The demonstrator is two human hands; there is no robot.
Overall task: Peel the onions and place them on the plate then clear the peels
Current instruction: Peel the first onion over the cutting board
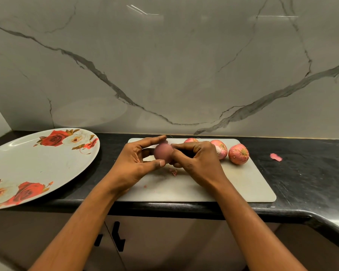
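Onion (pixel 163 151) gripped by left hand (pixel 133 163), right hand (pixel 198 159); perhaps three others (pixel 238 154) (pixel 221 148) (pixel 191 140)

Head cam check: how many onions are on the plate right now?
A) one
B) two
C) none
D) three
C: the plate shows only its rose print. The left hand and right hand grip the held onion over the cutting board, where the unpeeled onions lie.
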